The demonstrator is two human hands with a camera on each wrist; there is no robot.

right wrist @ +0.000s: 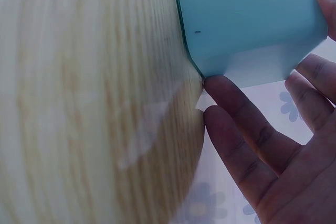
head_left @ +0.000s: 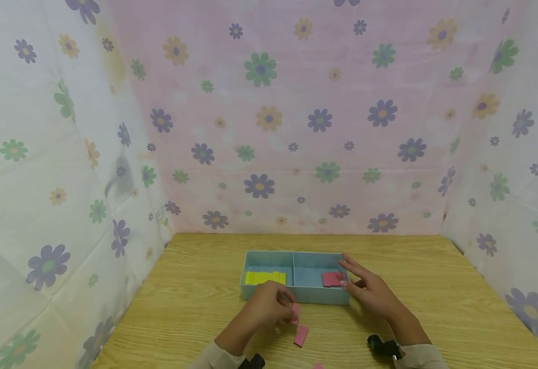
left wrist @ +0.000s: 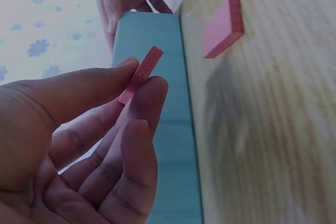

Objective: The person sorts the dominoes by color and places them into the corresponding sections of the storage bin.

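Note:
Between thumb and fingertips, my left hand [head_left: 269,306] pinches a small flat pink block [left wrist: 142,74], just in front of the light blue two-compartment box [head_left: 321,294]. A second pink block [head_left: 301,336] lies on the table close to that hand. My right hand [head_left: 374,294] rests at the box's right end, its fingers fairly straight along the wall and the thumb near the front corner. Several yellow blocks [head_left: 265,277] lie flat in the left compartment. Pink blocks [head_left: 332,279] lie together in the right compartment, near the right thumb.
Another pink block [head_left: 318,366] shows at the bottom edge of the head view. The wood-grain table [head_left: 195,287] is enclosed by flowered cloth [head_left: 296,169] at the back and both sides. Each wrist wears a dark strapped device [head_left: 381,347].

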